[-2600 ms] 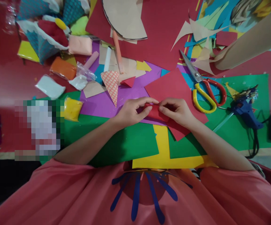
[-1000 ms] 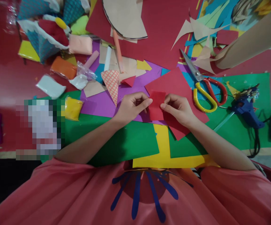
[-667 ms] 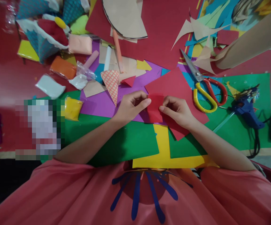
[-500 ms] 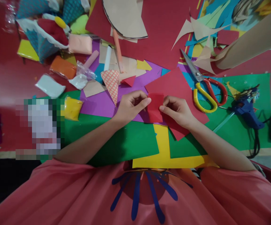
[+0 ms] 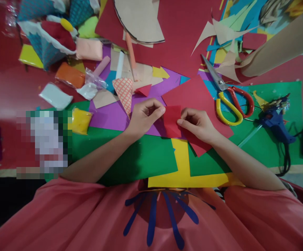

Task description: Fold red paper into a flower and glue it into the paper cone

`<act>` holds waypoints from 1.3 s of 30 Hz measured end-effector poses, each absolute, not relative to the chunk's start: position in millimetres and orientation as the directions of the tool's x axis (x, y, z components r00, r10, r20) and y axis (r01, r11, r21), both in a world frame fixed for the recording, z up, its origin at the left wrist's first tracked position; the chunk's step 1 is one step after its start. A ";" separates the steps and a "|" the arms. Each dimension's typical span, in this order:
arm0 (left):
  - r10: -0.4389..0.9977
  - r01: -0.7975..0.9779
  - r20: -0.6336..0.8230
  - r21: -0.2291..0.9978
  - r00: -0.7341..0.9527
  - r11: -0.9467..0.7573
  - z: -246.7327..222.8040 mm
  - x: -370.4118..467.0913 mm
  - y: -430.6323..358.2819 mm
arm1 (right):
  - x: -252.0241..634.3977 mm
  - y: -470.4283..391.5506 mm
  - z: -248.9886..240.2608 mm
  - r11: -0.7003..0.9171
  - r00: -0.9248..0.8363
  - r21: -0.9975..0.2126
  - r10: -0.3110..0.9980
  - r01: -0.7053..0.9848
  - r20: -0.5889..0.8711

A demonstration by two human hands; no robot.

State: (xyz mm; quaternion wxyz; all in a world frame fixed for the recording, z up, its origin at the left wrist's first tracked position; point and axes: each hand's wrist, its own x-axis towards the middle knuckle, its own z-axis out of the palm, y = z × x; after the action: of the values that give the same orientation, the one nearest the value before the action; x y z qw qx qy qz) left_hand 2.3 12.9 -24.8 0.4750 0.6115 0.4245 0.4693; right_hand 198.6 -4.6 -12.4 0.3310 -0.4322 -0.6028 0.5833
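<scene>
A small red paper piece [image 5: 172, 122] is held up between my two hands. My left hand [image 5: 147, 116] pinches its upper left corner between thumb and fingers. On its right edge, my right hand [image 5: 197, 123] grips it with thumb and curled fingers. Behind and beneath lies a larger red sheet [image 5: 206, 101] over purple paper [image 5: 104, 116]. A small patterned paper cone [image 5: 124, 93] rests just left of my left hand. Scissors [image 5: 221, 83] with one yellow and one red handle lie beyond my right hand, blades pointing away.
A blue glue gun [image 5: 278, 123] sits on green paper [image 5: 295, 104] at right. Clay packets, including a yellow one [image 5: 81, 121], and blue cones [image 5: 50, 43] are at left. A tan paper roll [image 5: 279, 45] and scraps [image 5: 226, 31] fill the back right.
The small red paper has shifted slightly left. My left hand has moved slightly up and left with it; my right hand has barely moved.
</scene>
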 end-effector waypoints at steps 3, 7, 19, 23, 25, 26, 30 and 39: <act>0.968 0.070 0.156 0.982 0.199 -0.173 -25.0 1.5 13.3 | 198.8 -5.0 -12.5 -0.059 -0.411 -0.989 0.905 0.136 -0.110; 0.971 0.072 0.143 0.985 0.194 -0.159 -23.4 1.1 11.9 | 197.5 -5.0 -10.4 -0.070 -0.415 -0.987 0.901 0.147 -0.126; 0.906 0.278 -0.049 0.957 0.420 -0.077 -12.5 3.3 8.3 | 198.0 -1.9 -12.3 -0.186 -0.202 -0.982 0.963 -0.029 -0.176; 0.905 0.267 -0.069 0.963 0.419 -0.050 -12.6 1.8 9.7 | 197.8 -2.9 -10.5 -0.194 -0.216 -0.981 0.959 -0.030 -0.183; 0.897 0.261 -0.077 0.964 0.436 -0.044 -12.6 1.4 10.3 | 197.8 -3.5 -9.7 -0.201 -0.230 -0.979 0.955 -0.028 -0.190; 0.891 0.258 -0.077 0.965 0.447 -0.046 -12.5 1.3 10.4 | 197.7 -3.6 -9.5 -0.203 -0.237 -0.979 0.952 -0.026 -0.191; 0.885 0.261 -0.055 0.962 0.463 -0.077 -11.3 1.8 10.1 | 197.6 -3.6 -9.7 -0.201 -0.247 -0.979 0.951 -0.029 -0.188; 0.855 0.244 -0.129 0.970 0.502 0.003 -10.2 3.0 9.7 | 197.0 -2.8 -12.9 -0.196 -0.184 -0.979 0.966 -0.056 -0.183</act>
State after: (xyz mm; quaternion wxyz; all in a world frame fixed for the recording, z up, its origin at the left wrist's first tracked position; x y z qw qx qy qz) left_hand 3.0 9.7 -10.2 0.5695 0.6532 0.4208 0.2681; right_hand 197.0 -2.8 -12.9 0.4214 -0.4801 -0.4737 0.6063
